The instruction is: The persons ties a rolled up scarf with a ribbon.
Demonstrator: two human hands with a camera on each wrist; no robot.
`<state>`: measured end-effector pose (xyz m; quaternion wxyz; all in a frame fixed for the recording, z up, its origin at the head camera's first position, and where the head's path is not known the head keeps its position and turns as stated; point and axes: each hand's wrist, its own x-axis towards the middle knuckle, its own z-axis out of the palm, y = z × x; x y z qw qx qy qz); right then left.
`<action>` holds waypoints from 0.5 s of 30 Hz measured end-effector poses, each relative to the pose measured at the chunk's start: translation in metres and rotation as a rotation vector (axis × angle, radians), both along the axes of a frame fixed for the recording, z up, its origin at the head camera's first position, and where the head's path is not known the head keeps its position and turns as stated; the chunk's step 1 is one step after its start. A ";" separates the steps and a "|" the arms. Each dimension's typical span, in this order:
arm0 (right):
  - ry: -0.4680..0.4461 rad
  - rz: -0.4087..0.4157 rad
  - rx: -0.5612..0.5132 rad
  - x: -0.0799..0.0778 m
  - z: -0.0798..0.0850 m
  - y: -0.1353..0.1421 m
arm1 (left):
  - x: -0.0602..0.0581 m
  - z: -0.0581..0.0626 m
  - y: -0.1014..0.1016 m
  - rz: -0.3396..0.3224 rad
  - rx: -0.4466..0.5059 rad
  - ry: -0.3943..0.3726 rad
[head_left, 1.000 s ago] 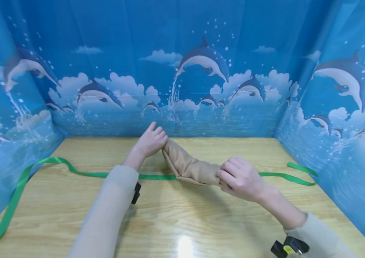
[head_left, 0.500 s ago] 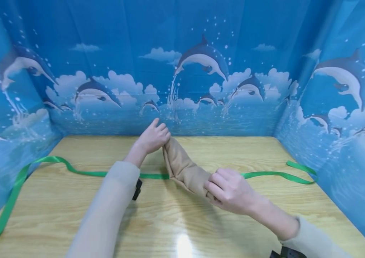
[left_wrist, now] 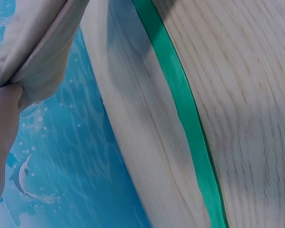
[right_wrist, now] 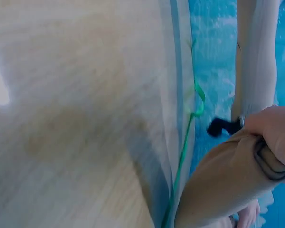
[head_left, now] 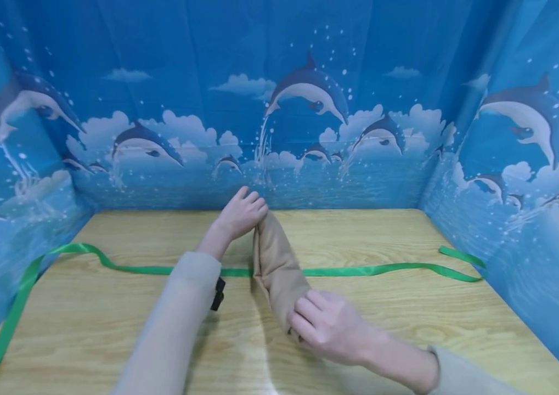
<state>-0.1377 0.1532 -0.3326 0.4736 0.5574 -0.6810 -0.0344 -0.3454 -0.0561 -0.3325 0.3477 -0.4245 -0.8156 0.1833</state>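
A folded, padded-looking tan cloth (head_left: 281, 269) is held above the middle of the table, slanting from far left to near right. My left hand (head_left: 242, 214) grips its far end; in the left wrist view that thumb (left_wrist: 2, 123) presses into the gathered fabric (left_wrist: 42, 57). The near end is pinched by my right hand (head_left: 333, 326), lower and closer to me. In the right wrist view the cloth (right_wrist: 223, 183) has a dark-edged end beside the right hand (right_wrist: 278, 126). Beneath it a green ribbon (head_left: 383, 269) crosses the table, partly hidden by cloth and left arm.
The wooden table (head_left: 388, 318) has blue dolphin-print curtains (head_left: 200, 77) along its back and sides. On the left, the ribbon's end (head_left: 0, 345) trails toward me; on the right it curls back near the edge. A black wrist device (head_left: 218, 294) sits at my left cuff.
My right hand has moved left and toward me with its end of the cloth, so the cloth hangs steeper. More ribbon shows on the right. The left hand has shifted slightly right.
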 end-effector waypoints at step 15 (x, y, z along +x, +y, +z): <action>-0.063 -0.099 0.142 0.016 -0.022 -0.017 | 0.000 -0.002 0.020 -0.064 0.015 0.060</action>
